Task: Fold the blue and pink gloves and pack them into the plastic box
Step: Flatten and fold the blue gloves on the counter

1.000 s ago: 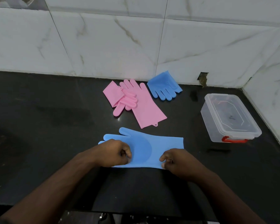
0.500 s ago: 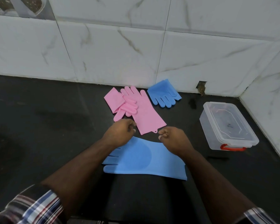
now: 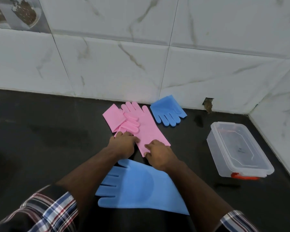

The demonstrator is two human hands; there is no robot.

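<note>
A long pink glove (image 3: pixel 146 126) lies flat on the black counter, fingers toward the wall. My left hand (image 3: pixel 122 144) grips its left edge near the cuff. My right hand (image 3: pixel 159 155) pinches the near cuff corner between thumb and forefinger. A folded pink glove (image 3: pixel 113 118) lies partly on the long one's left side. Against the wall sits a folded blue glove (image 3: pixel 167 111). An unfolded blue glove (image 3: pixel 137 188) lies flat under my forearms, fingers pointing left. The clear plastic box (image 3: pixel 238 148), with its lid on and a red latch, stands at the right.
White marble-look tiled walls (image 3: pixel 141 56) close the counter at the back and on the right, meeting in a corner behind the box. The black counter (image 3: pixel 40 139) stretches bare to the left. A small hole (image 3: pixel 208 104) shows at the wall's base.
Both hands let go of the unfolded blue glove, which now lies turned over with its fingers pointing left. They moved forward and took hold of the long pink glove's cuff end.
</note>
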